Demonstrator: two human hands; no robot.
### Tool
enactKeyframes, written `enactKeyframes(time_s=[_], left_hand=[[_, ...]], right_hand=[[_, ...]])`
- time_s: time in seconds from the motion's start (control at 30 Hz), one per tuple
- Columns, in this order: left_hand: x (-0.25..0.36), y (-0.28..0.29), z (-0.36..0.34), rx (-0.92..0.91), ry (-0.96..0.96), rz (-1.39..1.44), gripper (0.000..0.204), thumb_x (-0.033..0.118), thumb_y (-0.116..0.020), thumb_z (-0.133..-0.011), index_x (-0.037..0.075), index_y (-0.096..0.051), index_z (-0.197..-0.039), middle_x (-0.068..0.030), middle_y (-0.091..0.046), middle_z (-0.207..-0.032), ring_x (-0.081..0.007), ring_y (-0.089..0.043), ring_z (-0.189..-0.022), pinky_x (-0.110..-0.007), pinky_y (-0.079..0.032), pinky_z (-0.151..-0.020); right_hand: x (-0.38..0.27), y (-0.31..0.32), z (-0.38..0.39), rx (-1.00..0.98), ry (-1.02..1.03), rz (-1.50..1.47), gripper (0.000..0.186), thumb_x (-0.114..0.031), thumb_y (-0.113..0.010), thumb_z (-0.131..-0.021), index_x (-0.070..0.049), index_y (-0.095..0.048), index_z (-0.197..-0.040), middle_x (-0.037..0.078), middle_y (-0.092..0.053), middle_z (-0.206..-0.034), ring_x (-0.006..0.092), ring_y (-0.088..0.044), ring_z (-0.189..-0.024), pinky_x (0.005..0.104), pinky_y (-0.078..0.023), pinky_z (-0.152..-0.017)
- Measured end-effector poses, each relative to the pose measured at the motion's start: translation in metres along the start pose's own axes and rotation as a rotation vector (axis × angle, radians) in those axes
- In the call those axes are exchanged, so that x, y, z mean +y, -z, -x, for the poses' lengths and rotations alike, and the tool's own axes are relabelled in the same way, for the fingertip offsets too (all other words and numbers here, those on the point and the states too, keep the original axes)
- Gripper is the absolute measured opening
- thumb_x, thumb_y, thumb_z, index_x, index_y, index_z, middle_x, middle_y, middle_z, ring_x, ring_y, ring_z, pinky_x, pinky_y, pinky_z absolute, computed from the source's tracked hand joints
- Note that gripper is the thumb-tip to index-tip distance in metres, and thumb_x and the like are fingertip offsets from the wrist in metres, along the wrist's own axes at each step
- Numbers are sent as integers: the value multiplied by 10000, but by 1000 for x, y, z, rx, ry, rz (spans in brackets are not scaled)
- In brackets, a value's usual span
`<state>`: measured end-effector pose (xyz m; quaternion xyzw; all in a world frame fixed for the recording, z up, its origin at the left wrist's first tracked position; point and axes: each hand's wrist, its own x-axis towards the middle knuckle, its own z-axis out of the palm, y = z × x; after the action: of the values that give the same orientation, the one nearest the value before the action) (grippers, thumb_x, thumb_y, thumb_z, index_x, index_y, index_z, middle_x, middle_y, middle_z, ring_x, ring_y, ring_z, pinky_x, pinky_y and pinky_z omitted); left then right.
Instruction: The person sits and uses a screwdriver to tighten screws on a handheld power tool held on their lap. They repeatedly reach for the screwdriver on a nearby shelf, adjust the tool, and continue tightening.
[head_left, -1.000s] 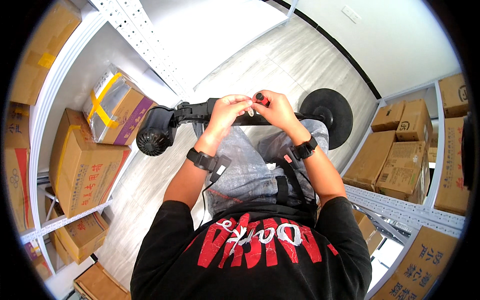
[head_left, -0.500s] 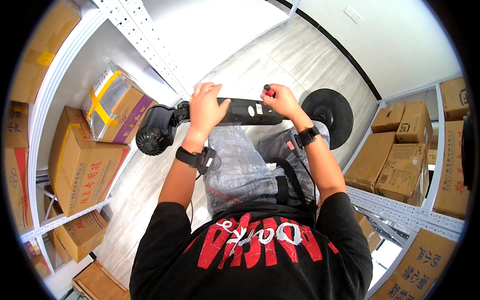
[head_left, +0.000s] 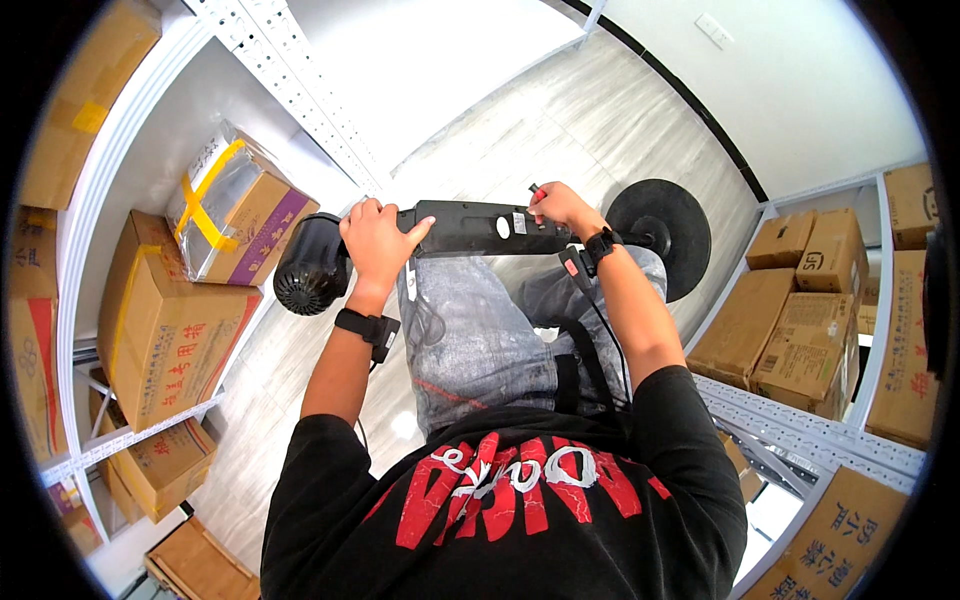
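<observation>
A long black appliance (head_left: 465,228), seemingly a stand fan, lies across my lap. Its rounded head (head_left: 310,262) with a slotted end points left, and the round black base (head_left: 680,225) is at the right. My left hand (head_left: 378,240) grips the body near the head, thumb stretched along the top; its fingertips are partly hidden behind it. In my right hand (head_left: 567,205) is a small red and black handled tool (head_left: 538,194), probably a screwdriver, held against the body near its base end. The tool's tip is hidden. Two pale labels mark the body.
Cardboard boxes (head_left: 175,330) fill the white shelf rack (head_left: 120,440) at left. More boxes (head_left: 742,325) stand on the right rack (head_left: 790,420). A white surface (head_left: 430,60) lies ahead, beside a white wall (head_left: 800,100). Cables run from both wrist devices.
My left hand has shifted left along the body toward the head. The body has turned slightly, its head end lower. My right hand has come slightly nearer with the tool.
</observation>
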<state>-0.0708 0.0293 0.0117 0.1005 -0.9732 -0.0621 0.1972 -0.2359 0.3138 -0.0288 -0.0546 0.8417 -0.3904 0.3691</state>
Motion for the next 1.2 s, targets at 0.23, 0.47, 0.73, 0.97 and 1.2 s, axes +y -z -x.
enactKeyframes(time_s=[0.23,0.47,0.73,0.97,1.2], left_hand=[[-9,-7,8,82,-67,74,547,594,-762,-644,80,-721,-828,-22,-559,-884,-230,-528,-933,-411,-372,-847],[-10,-2,9,100,-150,131,521,543,-793,-633,75,-699,-841,-48,-568,-923,-257,-548,-950,-420,-389,-882],[-12,-5,8,120,-211,157,524,541,-793,-621,78,-692,-847,-59,-572,-935,-265,-549,-963,-434,-391,-887],[-13,-7,9,116,-189,166,506,521,-819,-588,98,-713,-845,-5,-557,-891,-217,-537,-932,-415,-374,-902],[-15,-9,12,87,-176,142,522,546,-796,-616,93,-711,-860,-34,-573,-927,-242,-543,-964,-421,-381,-896]], right_hand=[[6,-11,-8,-27,-2,-12,35,-67,-654,-800,-38,-640,-812,29,-625,-638,94,-438,-454,280,-309,-403],[5,-15,-14,-70,23,136,56,-87,-662,-762,-38,-659,-789,25,-634,-613,121,-482,-480,301,-347,-426],[12,-13,0,-90,41,109,57,-92,-673,-756,-50,-654,-790,9,-632,-619,105,-475,-479,278,-331,-418],[30,-14,0,-90,108,137,66,-105,-693,-734,-54,-666,-765,39,-652,-614,163,-562,-546,323,-434,-518],[21,-28,-3,70,175,528,214,-206,-723,-731,-39,-675,-857,153,-687,-811,335,-654,-805,412,-508,-737]])
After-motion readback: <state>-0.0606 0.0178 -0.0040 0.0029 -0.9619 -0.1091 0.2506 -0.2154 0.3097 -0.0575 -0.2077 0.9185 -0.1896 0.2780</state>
